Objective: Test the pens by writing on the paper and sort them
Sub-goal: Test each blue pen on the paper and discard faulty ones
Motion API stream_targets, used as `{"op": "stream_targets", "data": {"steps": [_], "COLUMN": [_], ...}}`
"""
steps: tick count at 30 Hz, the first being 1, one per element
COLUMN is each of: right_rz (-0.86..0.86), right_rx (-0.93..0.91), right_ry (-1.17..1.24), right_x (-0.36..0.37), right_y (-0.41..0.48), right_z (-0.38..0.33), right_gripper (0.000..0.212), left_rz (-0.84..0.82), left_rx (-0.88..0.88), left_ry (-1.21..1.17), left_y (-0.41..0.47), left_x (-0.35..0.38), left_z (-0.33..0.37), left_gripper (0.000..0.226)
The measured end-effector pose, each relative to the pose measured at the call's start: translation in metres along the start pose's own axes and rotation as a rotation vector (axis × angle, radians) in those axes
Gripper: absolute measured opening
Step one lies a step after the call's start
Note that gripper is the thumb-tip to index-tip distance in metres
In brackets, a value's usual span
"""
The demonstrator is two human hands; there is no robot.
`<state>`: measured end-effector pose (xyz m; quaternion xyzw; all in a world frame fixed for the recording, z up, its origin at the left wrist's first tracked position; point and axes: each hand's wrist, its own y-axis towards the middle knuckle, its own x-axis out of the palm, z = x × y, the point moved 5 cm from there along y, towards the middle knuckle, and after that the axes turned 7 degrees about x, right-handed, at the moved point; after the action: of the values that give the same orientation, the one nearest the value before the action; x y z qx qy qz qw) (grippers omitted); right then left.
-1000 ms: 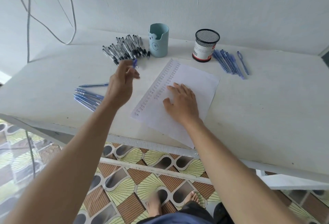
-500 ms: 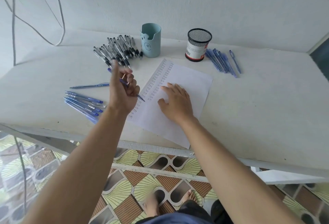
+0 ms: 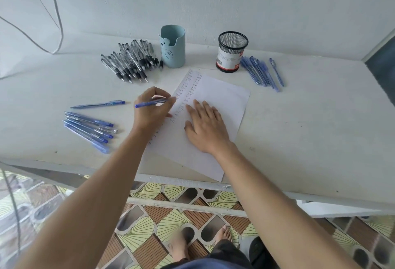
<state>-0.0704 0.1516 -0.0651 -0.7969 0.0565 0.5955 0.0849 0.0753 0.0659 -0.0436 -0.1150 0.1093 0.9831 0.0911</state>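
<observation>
- Now, left of the writing hand lie a fan of blue pens [image 3: 87, 127] and, just beyond it, a single pen [image 3: 100, 104], both well apart from the wrist. They look like sorted lots, so the forearm should not sweep them.
- The left hand [image 3: 154, 108] grasps a blue pen [image 3: 151, 103] between thumb and curled fingers, its point turned toward the sheet's nearest edge, where columns of small marks run. The pen lies rather flat. A steeper angle would probably let the tip bite and give an honest test.
- The paper [image 3: 222, 102] lies under and right of that hand, on the table [image 3: 299, 140]. A short, firm stroke in the free space beside the last mark seems best.
- The right hand [image 3: 205, 127] lies flat, fingers straight, pressing the sheet just right of the pen's point. It should pin the sheet without covering the writing spot.
- Beyond the right hand and further right stand a mesh cup [image 3: 232, 54] and a second lot of blue pens [image 3: 260, 72], possibly a place for the tested pen.
</observation>
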Motion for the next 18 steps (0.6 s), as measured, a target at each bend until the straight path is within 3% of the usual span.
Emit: {"op": "stream_targets", "data": {"steps": [5,11,18], "right_rz": [0.027,0.050,0.080], "right_rx": [-0.005,-0.002,-0.001], "right_ry": [0.035,0.036,0.040], "right_x": [-0.001,0.000,0.001], "right_y": [-0.001,-0.001,-0.001], "right_z": [0.001,0.000,-0.001], "right_gripper": [0.058,0.058,0.058], "left_rz": [0.122,0.071,0.003], "left_rx": [-0.024,0.058,0.038], "left_ry": [0.087,0.214,0.298], "left_y": [-0.001,-0.002,-0.001], "left_x": [-0.008,-0.004,-0.001], "left_z": [-0.004,0.009,0.005], "left_gripper": [0.024,0.028,0.038]}}
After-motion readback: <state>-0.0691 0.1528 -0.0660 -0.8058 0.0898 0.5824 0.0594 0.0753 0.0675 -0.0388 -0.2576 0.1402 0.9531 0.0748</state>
